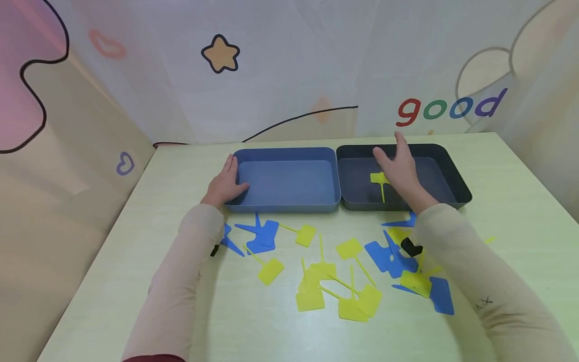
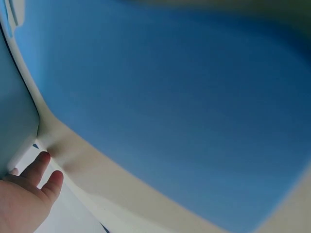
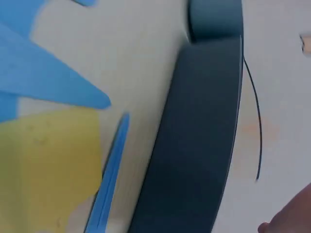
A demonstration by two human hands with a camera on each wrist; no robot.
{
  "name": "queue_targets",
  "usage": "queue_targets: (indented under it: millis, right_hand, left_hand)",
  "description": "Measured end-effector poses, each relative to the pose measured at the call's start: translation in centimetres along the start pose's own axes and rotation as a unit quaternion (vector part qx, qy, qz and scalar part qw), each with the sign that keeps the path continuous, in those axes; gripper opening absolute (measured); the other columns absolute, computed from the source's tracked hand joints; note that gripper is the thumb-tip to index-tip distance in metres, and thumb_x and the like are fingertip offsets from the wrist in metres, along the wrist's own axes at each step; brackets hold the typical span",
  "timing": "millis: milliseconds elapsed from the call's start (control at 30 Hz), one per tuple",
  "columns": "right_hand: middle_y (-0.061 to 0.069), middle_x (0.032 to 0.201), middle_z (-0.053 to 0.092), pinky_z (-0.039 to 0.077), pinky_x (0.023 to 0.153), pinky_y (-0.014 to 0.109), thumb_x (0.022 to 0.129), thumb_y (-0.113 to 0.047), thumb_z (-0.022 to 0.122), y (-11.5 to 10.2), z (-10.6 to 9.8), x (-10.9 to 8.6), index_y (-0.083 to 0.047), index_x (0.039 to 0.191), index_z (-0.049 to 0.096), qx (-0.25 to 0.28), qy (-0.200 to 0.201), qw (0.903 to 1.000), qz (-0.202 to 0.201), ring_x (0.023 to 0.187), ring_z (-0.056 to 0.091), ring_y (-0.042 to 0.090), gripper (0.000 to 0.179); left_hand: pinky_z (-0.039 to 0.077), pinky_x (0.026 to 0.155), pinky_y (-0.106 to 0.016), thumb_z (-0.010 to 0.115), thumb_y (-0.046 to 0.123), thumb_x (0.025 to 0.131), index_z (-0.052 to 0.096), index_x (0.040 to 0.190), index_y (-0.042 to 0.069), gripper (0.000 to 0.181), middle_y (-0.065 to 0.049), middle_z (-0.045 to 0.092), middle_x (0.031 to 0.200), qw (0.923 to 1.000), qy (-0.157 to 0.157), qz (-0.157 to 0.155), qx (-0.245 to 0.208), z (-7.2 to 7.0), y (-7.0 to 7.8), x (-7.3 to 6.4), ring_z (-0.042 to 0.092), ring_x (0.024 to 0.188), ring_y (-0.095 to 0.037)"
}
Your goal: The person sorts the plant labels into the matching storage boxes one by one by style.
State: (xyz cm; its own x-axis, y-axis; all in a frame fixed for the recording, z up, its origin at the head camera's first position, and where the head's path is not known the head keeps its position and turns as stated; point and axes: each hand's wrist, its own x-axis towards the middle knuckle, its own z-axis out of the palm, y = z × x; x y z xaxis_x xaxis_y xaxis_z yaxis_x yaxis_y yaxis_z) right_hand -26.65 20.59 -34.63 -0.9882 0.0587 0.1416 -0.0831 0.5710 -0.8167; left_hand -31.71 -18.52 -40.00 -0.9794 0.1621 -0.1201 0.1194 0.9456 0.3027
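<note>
My left hand (image 1: 224, 184) rests at the left side of a blue tray (image 1: 289, 207), its fingers straight along the rim and the thumb reaching over the inside. In the left wrist view, fingers (image 2: 52, 185) show beside the tray's wall. Above a dark grey tray (image 1: 452, 176) is my right hand (image 1: 400, 168), thumb and forefinger spread wide. A yellow T-shaped plant label (image 1: 378, 179) lies in that tray, partly covered by this hand. The right wrist view catches only a bit of the hand (image 3: 291, 216), past the dark tray's wall.
Several yellow plant labels (image 1: 310, 296) lie scattered on the table (image 1: 253, 327) before the trays. Blue labels (image 1: 264, 235) lie at the left, and a mixed pile of blue labels (image 1: 441, 295) and yellow ones lies near the right forearm. A printed curtain (image 1: 289, 65) hangs behind.
</note>
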Motion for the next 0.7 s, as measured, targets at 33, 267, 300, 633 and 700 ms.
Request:
queue_targets:
  millis: [33,267,300,633,700]
  right_hand:
    - [0.009,0.150,0.000,0.006,0.107,0.055,0.088,-0.047,0.043,-0.3,0.4,-0.3,-0.012,0.143,0.001,-0.014,-0.014,0.9993,-0.031,0.138,-0.002,0.027,0.078]
    - [0.012,0.150,-0.002,0.004,0.104,0.060,0.084,-0.061,0.036,-2.1,4.0,-3.8,-0.008,0.143,0.004,-0.183,-0.114,0.9382,-0.270,0.137,-0.009,0.027,0.086]
    - [0.012,0.150,-0.001,0.005,0.105,0.059,0.084,-0.061,0.037,-2.3,4.6,-4.5,-0.007,0.143,0.006,-0.209,-0.129,0.9217,-0.300,0.137,-0.009,0.027,0.086]
    - [0.006,0.150,0.004,0.013,0.107,0.052,0.084,-0.042,0.054,-3.2,8.4,-10.0,-0.017,0.144,0.010,-0.317,-0.310,0.7848,-0.433,0.138,0.001,0.027,0.078]
    - [0.003,0.151,0.002,0.012,0.107,0.052,0.083,-0.040,0.055,-3.4,8.8,-10.7,-0.022,0.143,0.010,-0.326,-0.355,0.7638,-0.429,0.138,-0.002,0.025,0.077]
  left_hand:
    - [0.030,0.102,-0.045,0.049,0.037,0.086,-0.002,0.141,0.000,0.084,-0.012,-0.010,0.149,1.0000,-0.001,0.000,-0.001,0.0,0.0,0.0,0.012,0.136,-0.029]
    - [0.029,0.103,-0.046,0.049,0.037,0.086,-0.003,0.141,0.001,0.084,-0.011,-0.010,0.149,1.0000,-0.006,-0.005,-0.003,-0.1,0.0,0.1,0.012,0.136,-0.029]
    - [0.029,0.103,-0.046,0.049,0.037,0.086,-0.003,0.141,0.002,0.084,-0.011,-0.010,0.149,1.0000,-0.006,-0.005,-0.003,0.0,0.0,0.1,0.012,0.136,-0.029]
    - [0.029,0.103,-0.046,0.049,0.038,0.086,-0.003,0.141,0.002,0.084,-0.011,-0.011,0.149,1.0000,-0.006,-0.004,-0.002,0.0,-0.2,0.3,0.010,0.137,-0.028]
    - [0.029,0.102,-0.046,0.049,0.038,0.086,-0.003,0.141,0.002,0.084,-0.011,-0.011,0.149,1.0000,-0.006,-0.006,0.000,0.0,-0.2,0.3,0.010,0.137,-0.028]
